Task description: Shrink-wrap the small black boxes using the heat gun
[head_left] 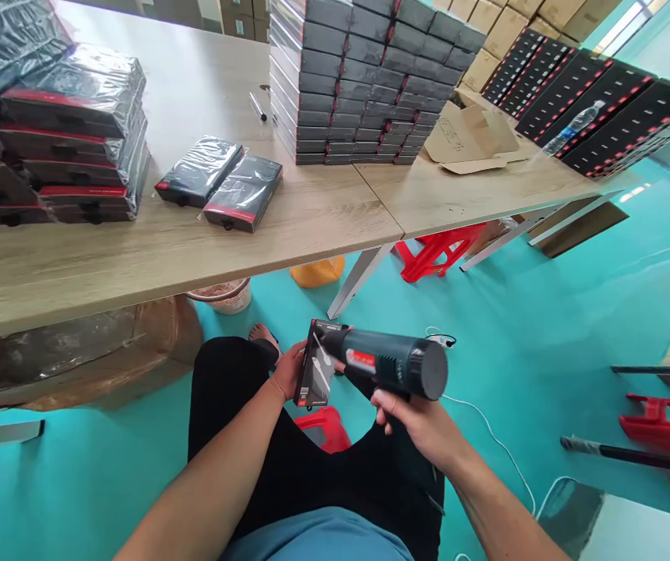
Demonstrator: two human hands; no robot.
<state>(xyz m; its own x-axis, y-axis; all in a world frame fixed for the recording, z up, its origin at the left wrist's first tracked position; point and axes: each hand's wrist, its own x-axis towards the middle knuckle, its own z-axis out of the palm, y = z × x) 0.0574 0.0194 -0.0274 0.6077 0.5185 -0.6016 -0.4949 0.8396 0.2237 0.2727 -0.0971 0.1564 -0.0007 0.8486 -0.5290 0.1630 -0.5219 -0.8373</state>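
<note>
My left hand (pixel 291 370) grips a slim black product box (pixel 316 375) by its side, above my lap. A picture of a pale item and a red mark show on the box's face. In my right hand (pixel 408 417) is a dark green heat gun (pixel 387 360), held by its handle. Its nozzle end points left and lies over the upper part of the box in this view; whether they touch I cannot tell. Two film-wrapped boxes, a left one (pixel 199 167) and a right one (pixel 244 191), lie side by side on the wooden table (pixel 323 206) ahead.
Wrapped boxes (pixel 78 132) are stacked at the table's left. A tall block of grey boxes (pixel 370 86) stands at the back, near a pen (pixel 258 107) and flattened cardboard (pixel 469 136). Underneath are a bin (pixel 223 296) and a red stool (pixel 440 251). A white cord (pixel 498 440) crosses the floor.
</note>
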